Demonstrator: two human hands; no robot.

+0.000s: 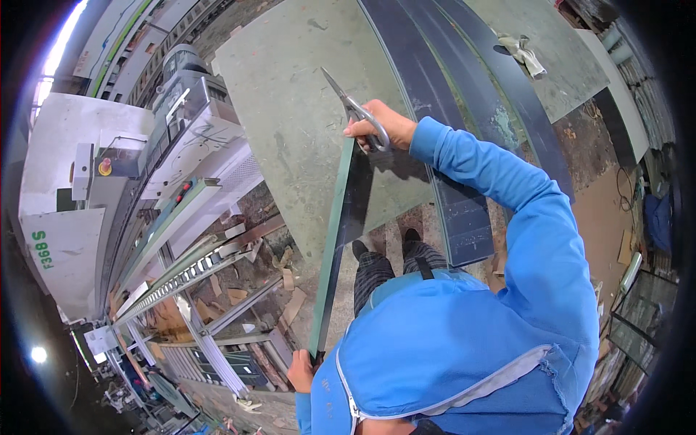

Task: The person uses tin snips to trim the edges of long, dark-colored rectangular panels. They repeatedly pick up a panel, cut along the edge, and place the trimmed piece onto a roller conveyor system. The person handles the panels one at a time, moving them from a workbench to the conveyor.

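My right hand [390, 125] is closed around a pair of scissors [378, 140], whose metal blades point away and to the left. That hand's thumb and fingertips also meet the far end of a long, narrow green-faced profile [332, 246] with a dark side. From there the profile slants down toward my left side. Its near end is gripped by my left hand [301, 370], partly hidden beside my blue jacket. Right of the profile, long dark grey panels [442, 87] lie on a large grey-green board [290, 65], one end of them under my right forearm.
A pair of whitish gloves [523, 54] lies beyond the dark panels. On the left stands a white machine [61, 254] with a motor and a red-and-yellow button. Metal rails [174, 290] run below it, amid cardboard scraps [293, 304]. Glass-like sheets [641, 312] are at the far right.
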